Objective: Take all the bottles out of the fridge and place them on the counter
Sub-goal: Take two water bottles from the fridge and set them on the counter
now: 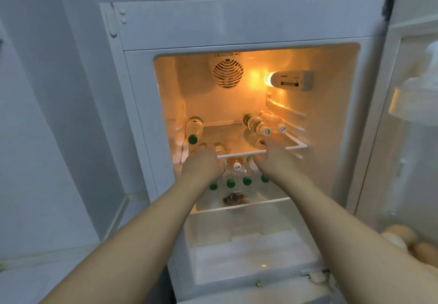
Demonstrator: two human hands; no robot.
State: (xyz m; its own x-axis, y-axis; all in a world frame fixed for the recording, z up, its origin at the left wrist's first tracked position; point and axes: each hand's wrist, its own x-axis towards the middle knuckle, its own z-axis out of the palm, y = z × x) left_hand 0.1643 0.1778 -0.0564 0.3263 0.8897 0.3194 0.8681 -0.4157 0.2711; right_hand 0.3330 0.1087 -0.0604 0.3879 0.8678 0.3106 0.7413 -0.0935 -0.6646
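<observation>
The fridge [331, 90] stands open and lit. On its upper glass shelf [296, 146] a green-capped bottle [194, 129] lies at the left. Two more bottles lie at the right, one with a green cap [257, 124] and one with a white cap [272, 121]. Several green-capped bottles [246, 180] lie on the lower shelf [260, 203], partly hidden by my arms. My left hand [201, 165] reaches in at the upper shelf's front left and holds nothing I can see. My right hand [272, 156] has its fingertips over the shelf's front edge, just short of the two right bottles.
The fridge door [414, 114] is swung open at the right, with eggs [403, 235] in its lower rack. A small dark item [234, 199] lies at the front of the lower shelf. A clear drawer [248, 244] sits below. A pale wall is at the left.
</observation>
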